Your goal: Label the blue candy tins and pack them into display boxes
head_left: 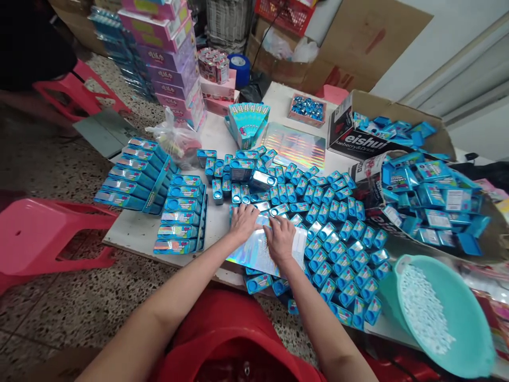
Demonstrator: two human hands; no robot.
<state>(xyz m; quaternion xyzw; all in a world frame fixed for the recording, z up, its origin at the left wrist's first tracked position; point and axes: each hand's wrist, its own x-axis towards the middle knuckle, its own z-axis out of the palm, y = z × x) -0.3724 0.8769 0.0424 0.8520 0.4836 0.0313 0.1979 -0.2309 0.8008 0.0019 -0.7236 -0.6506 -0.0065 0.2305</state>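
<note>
A shiny holographic sheet (254,251) lies at the front of the white table, among many small blue boxes (342,263). My left hand (243,222) rests at the sheet's upper edge, fingers bent a little and apart. On the same sheet, further right, is my right hand (280,235), its fingers curled down against the surface; whether they pinch anything is too small to tell. Just beyond the hands stand more blue boxes, one dark-sided box (262,181) tilted on top. Left of the hands sits a tray of blue packs (180,215).
Another blue display (139,175) stands at the table's left edge. Two cartons of blue boxes (374,188) and a turquoise basin (463,313) with small white pieces are at right. Behind are a holographic sheet stack (296,146) and piled pink and purple boxes (169,74).
</note>
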